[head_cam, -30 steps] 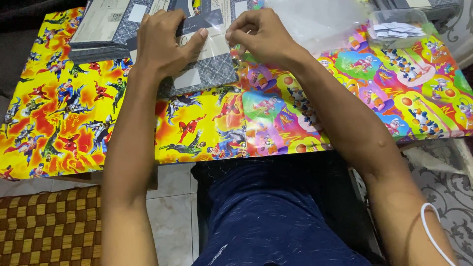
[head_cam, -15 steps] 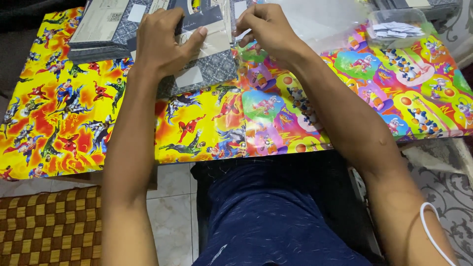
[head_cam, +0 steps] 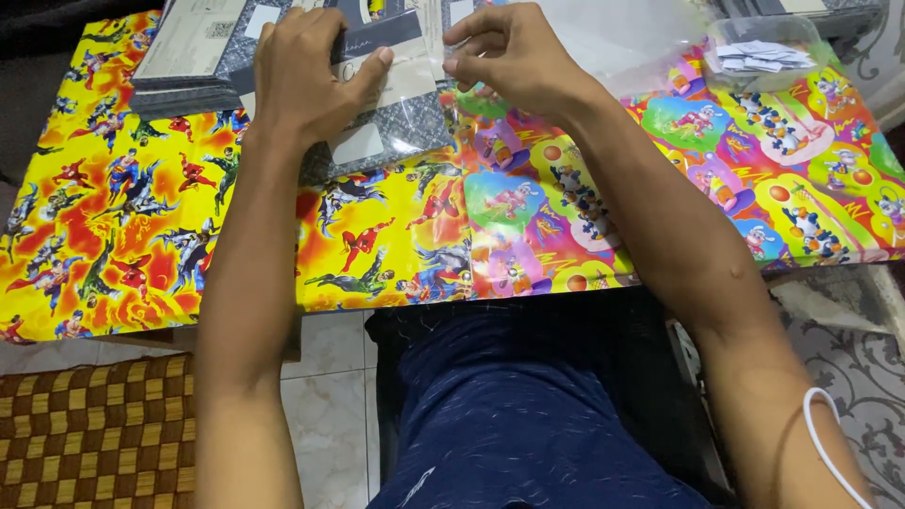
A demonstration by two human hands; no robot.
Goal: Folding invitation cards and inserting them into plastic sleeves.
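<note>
Clear plastic sleeve (head_cam: pixel 436 42), glossy, pinched by right hand (head_cam: pixel 514 57); left hand (head_cam: pixel 306 80) presses flat on grey packet (head_cam: pixel 386 132) bearing white rectangular labels.

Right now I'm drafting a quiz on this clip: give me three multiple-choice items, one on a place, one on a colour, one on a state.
1. Where is the clear tub of paper slips?
A. far right of the table
B. on the floor
C. under the left hand

2. The band on the right wrist is:
A. red
B. white
C. black

3. The left hand:
A. hangs off the table
B. presses flat on the grey packet
C. holds scissors

Answers: 1 A, it sits by the far right corner; 2 B, a thin white loop; 3 B, palm down on the packet.
</note>
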